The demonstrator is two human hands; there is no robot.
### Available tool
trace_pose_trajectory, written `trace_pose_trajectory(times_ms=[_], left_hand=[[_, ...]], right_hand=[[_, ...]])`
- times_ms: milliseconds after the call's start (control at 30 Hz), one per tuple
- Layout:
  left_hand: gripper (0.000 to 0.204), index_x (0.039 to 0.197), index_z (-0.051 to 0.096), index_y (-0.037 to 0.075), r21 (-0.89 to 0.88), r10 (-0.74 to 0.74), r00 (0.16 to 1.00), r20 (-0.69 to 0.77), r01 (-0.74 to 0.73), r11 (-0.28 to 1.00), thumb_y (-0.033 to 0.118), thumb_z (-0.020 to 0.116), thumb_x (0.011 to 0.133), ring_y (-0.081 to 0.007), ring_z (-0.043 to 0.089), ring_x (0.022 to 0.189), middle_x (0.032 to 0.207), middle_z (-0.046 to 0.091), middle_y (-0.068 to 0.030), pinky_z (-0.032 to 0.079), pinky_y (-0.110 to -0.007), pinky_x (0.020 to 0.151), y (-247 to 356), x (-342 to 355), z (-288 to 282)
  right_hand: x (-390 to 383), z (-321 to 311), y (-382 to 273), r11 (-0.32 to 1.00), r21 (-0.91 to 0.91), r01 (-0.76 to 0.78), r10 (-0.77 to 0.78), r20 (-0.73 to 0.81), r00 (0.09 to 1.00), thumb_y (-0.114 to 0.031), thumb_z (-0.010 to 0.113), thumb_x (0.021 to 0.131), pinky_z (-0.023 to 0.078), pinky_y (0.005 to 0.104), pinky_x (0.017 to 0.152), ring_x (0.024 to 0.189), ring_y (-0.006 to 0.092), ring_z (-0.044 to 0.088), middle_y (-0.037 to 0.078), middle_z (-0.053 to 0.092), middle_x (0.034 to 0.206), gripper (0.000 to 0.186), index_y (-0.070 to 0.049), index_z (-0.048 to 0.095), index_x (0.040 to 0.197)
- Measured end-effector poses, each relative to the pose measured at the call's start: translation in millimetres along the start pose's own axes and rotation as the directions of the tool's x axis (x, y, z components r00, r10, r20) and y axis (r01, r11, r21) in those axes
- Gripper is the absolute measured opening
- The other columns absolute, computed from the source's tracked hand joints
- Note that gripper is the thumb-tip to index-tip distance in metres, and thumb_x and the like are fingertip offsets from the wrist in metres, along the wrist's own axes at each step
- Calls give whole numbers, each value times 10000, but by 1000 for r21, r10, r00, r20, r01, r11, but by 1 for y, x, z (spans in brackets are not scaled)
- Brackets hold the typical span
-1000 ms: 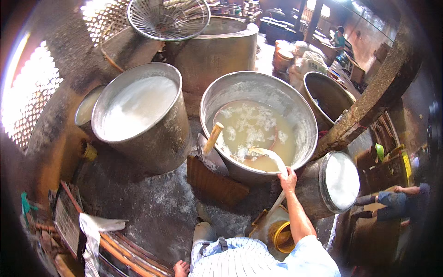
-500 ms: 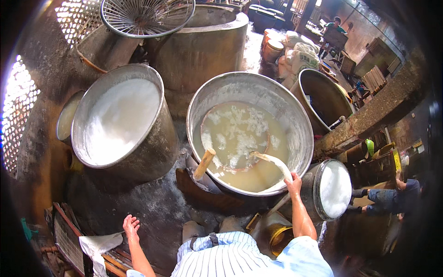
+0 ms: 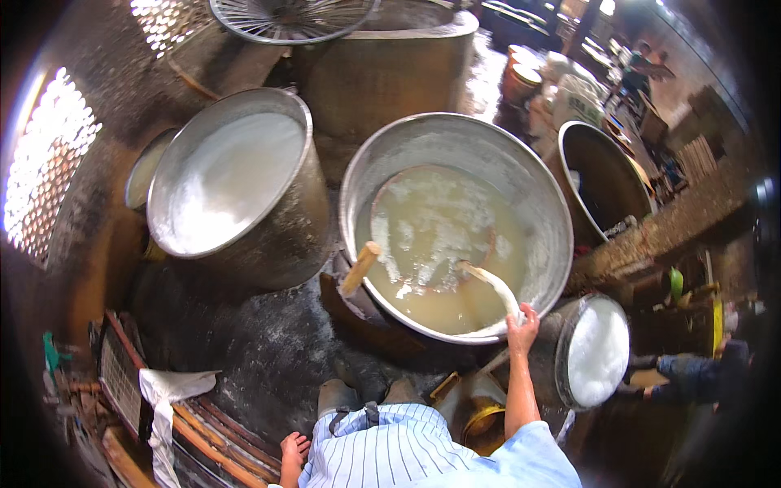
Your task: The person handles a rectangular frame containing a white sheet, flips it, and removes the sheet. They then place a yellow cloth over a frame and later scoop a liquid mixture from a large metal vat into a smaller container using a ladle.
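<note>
My right hand (image 3: 522,327) is closed around the near end of a curved, pale stick-like handle (image 3: 498,286), at the right front rim of a big metal pot (image 3: 561,244). The handle's far end points down into cloudy yellowish liquid (image 3: 435,215) with white foamy patches. A thin round hoop (image 3: 376,220) shows at the liquid's surface; whether the handle joins it I cannot tell. My left hand (image 3: 294,446) hangs low beside my striped apron (image 3: 390,447), fingers apart and holding nothing. A thick wooden peg (image 3: 360,268) sticks up by the pot's left front rim.
To the left, a tilted metal pot (image 3: 305,203) holds white foamy liquid. A bucket of white stuff (image 3: 596,350) stands right of my right arm, a yellow container (image 3: 486,424) by my legs. Wooden poles (image 3: 215,435) and white cloth (image 3: 167,390) lie lower left. Other people are at the right.
My left hand has dropped and come in toward my body. My right hand keeps its grip on the handle. The view has shifted, and the white patches on the liquid look more spread out.
</note>
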State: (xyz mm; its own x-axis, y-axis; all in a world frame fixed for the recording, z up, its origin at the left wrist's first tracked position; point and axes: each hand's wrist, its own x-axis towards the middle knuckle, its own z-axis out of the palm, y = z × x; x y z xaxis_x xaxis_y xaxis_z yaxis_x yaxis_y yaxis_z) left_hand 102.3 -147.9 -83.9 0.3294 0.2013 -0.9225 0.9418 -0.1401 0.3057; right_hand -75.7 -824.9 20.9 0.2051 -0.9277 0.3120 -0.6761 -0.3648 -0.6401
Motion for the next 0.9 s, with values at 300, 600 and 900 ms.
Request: trace_pose_trajectory(times_ms=[300, 600, 900], left_hand=[[278, 1067, 622, 139, -425, 350, 918, -186, -396, 814, 340, 606, 876, -139, 653, 755, 948, 674, -28, 489, -275, 608, 40, -62, -22], [135, 964, 641, 57, -167, 417, 227, -880, -970, 175, 83, 640, 832, -154, 621, 774, 898, 661, -47, 484, -295, 644, 69, 6, -211], [221, 981, 678, 108, 561, 560, -91, -824, -276, 780, 168, 566, 800, -323, 409, 1188, 1238, 464, -131, 339, -471, 958, 164, 59, -408]], right_hand=[[-13, 125, -260, 766, 635, 95, -356, 296, 886, -50, 571, 852, 460, 271, 754, 823, 139, 547, 49, 574, 892, 193, -11, 593, 1039], [-356, 225, -522, 552, 826, -116, -832, 537, -139, 34, 576, 825, 465, 223, 669, 729, 84, 548, 7, 599, 809, 153, -29, 608, 960], [-630, 208, -661, 520, 854, 0, -601, 366, -710, -26, 608, 837, 503, 246, 657, 776, 112, 628, 34, 655, 893, 222, -49, 597, 1057]])
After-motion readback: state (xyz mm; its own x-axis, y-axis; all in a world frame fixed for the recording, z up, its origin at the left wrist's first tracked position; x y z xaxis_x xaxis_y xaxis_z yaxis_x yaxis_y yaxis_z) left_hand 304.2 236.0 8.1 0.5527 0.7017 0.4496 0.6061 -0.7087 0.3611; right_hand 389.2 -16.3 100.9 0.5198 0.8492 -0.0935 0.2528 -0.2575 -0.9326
